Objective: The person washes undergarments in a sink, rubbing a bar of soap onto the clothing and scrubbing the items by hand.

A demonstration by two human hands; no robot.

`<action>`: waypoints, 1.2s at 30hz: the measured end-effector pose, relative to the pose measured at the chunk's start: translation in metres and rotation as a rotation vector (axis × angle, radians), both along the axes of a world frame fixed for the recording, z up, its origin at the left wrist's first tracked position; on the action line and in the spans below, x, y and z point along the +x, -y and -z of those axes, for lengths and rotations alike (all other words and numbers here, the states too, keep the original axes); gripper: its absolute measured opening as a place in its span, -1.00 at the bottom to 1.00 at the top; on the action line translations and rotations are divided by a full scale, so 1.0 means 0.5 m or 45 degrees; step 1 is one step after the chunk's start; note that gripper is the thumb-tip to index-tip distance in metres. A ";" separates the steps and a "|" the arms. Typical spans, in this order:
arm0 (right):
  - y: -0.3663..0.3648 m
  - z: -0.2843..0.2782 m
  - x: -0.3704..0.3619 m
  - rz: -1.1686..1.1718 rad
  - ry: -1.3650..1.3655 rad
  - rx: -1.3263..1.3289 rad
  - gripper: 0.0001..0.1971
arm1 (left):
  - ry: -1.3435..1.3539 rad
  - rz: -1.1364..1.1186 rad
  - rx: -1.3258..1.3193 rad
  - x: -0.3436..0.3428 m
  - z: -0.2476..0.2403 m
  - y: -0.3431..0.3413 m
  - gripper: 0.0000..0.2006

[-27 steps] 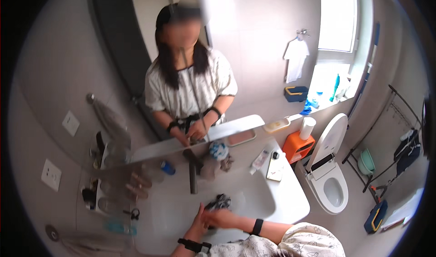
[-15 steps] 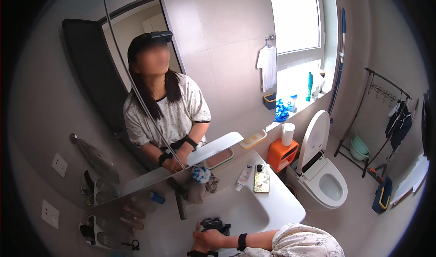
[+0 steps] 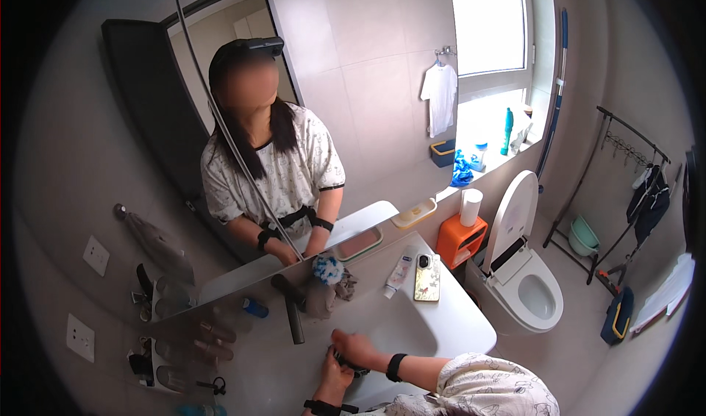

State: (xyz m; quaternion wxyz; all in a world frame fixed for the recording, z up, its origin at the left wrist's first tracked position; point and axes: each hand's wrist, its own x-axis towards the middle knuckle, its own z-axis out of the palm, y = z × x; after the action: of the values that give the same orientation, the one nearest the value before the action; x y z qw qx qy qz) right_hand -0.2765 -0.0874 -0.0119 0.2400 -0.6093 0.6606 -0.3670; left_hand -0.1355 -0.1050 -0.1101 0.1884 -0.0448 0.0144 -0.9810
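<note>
Both of my hands are over the white washbasin (image 3: 412, 342), below the dark tap (image 3: 295, 322). My right hand (image 3: 356, 349) is closed, knuckles up, on a black crumpled piece of cloth (image 3: 359, 373). My left hand (image 3: 335, 378) grips the same cloth from the near left side. Most of the cloth is hidden by my fingers, and its exact kind does not show. Each wrist wears a black band.
A phone (image 3: 426, 278) and a toothpaste tube (image 3: 398, 272) lie on the basin's far rim. Behind the tap sits a blue-and-white pompom (image 3: 328, 270). A mirror cabinet (image 3: 397, 122) overhangs the back. To the right are an orange holder (image 3: 462, 241) and a toilet (image 3: 537, 298).
My hands, clasped together before, have drawn slightly apart, the right one moving up and right. The black cloth, earlier spread beyond my fingers in the basin, is now mostly covered by my hands.
</note>
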 end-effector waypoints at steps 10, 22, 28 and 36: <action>-0.017 -0.054 -0.034 -0.042 0.041 0.184 -0.89 | 1.471 -0.418 -0.069 -0.073 -0.221 -0.058 -0.71; -0.101 -0.067 0.159 0.288 0.059 0.245 -0.59 | 0.731 -0.019 0.098 -0.020 0.049 -0.075 -0.52; -0.016 -0.101 -0.005 -0.070 0.080 0.100 -0.82 | 0.842 -0.463 -0.012 -0.095 -0.174 -0.075 -0.59; 0.010 -0.011 0.043 -0.244 0.068 0.083 -0.81 | 0.676 -0.711 -0.019 -0.057 -0.195 -0.100 -0.52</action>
State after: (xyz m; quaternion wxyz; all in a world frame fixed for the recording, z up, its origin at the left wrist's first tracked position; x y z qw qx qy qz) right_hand -0.2550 -0.0922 -0.0064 0.3110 -0.6515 0.6044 -0.3369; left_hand -0.1640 -0.0552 -0.0125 0.4452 0.2072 -0.0549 -0.8694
